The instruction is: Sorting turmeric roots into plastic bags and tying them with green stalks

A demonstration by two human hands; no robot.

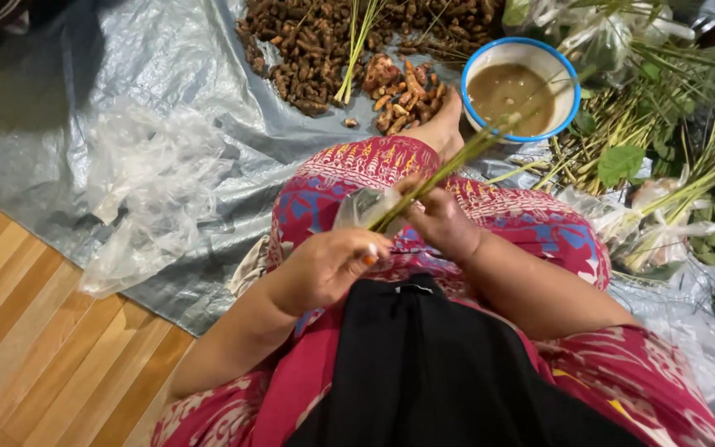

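Note:
I sit on the floor with my legs crossed in a red patterned cloth. My right hand (443, 219) grips a bundle of long green stalks (465, 153) that points up and right toward a bowl. Its lower end goes into a small clear plastic bag (363, 207) above my lap. My left hand (333, 263) is closed beside the bag, fingers curled at the bag's lower edge, with orange-stained fingertips. Whether it grips the bag or something small is hard to tell.
A white bowl with a blue rim (523, 87) holds brown liquid. Brown turmeric roots (308, 50) and cut orange pieces (399, 95) lie on a grey plastic sheet (126, 74). Crumpled clear plastic (146, 190) lies left. Green stalks and leaves (672, 141) pile at right. Wooden floor (35, 331) shows lower left.

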